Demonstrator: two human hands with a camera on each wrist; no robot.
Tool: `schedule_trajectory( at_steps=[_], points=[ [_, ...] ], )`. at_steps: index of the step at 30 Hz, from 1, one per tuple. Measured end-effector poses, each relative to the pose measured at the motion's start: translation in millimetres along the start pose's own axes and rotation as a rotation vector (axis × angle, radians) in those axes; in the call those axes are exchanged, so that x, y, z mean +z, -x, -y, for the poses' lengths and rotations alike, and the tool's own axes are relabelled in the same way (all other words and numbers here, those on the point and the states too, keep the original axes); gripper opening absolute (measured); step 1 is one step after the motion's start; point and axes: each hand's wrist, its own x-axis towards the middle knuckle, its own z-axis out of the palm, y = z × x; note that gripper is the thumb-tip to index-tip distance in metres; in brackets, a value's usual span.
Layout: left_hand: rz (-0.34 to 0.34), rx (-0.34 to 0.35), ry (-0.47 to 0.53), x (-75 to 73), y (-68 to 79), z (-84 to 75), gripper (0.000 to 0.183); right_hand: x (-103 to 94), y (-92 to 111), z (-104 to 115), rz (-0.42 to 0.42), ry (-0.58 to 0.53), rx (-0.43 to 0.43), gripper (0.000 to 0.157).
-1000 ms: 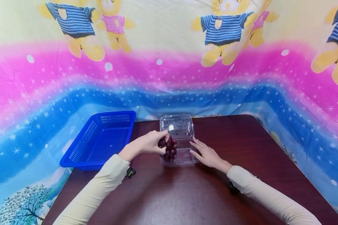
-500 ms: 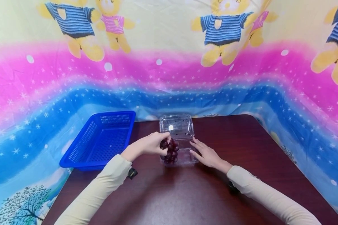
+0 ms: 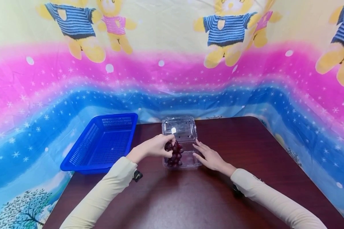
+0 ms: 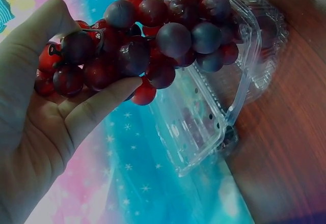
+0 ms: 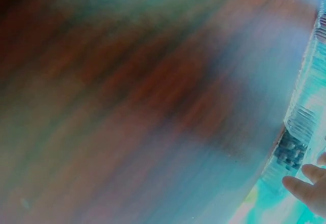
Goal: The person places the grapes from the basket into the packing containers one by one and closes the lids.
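Note:
A bunch of dark red grapes [image 3: 176, 156] hangs from my left hand [image 3: 157, 145], whose thumb and fingers grip its upper end. The grapes are over the left part of a clear plastic clamshell box [image 3: 189, 159], its perforated lid [image 3: 180, 128] raised at the back. In the left wrist view, the thumb and a finger curl about the grapes [image 4: 133, 56], with the box [image 4: 249, 56] behind them. My right hand [image 3: 213, 159] lies at the right side of the box, fingers spread along its rim. Only a few fingers [image 5: 300, 188] show in the right wrist view.
A blue perforated plastic basket [image 3: 74, 163] stands at the left of the dark brown table [image 3: 189, 200]. Behind the table hangs a cloth backdrop [image 3: 177, 86] printed with bears and snowflakes. The box sits near the table's back edge.
My left hand has shifted slightly right with the grapes, and their lower end sits a little lower in the head view. My right hand stays where it was.

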Motion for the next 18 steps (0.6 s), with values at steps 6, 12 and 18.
schedule_trajectory(
  at_steps=[6, 12, 18],
  points=[
    [0.006, -0.015, 0.045, 6.2, -4.8, 0.5, 0.024, 0.9, 1, 1, 0.002, 0.002, 0.001, 0.060],
    [0.005, -0.017, 0.063, 9.2, -9.0, 2.8, 0.024, 0.0, 0, 1, 0.006, -0.003, 0.002, 0.060],
    [0.005, -0.014, 0.086, 10.4, -11.0, 5.1, 0.024, -0.7, -1, 0, 0.011, 0.000, 0.003, 0.060]
  ],
)
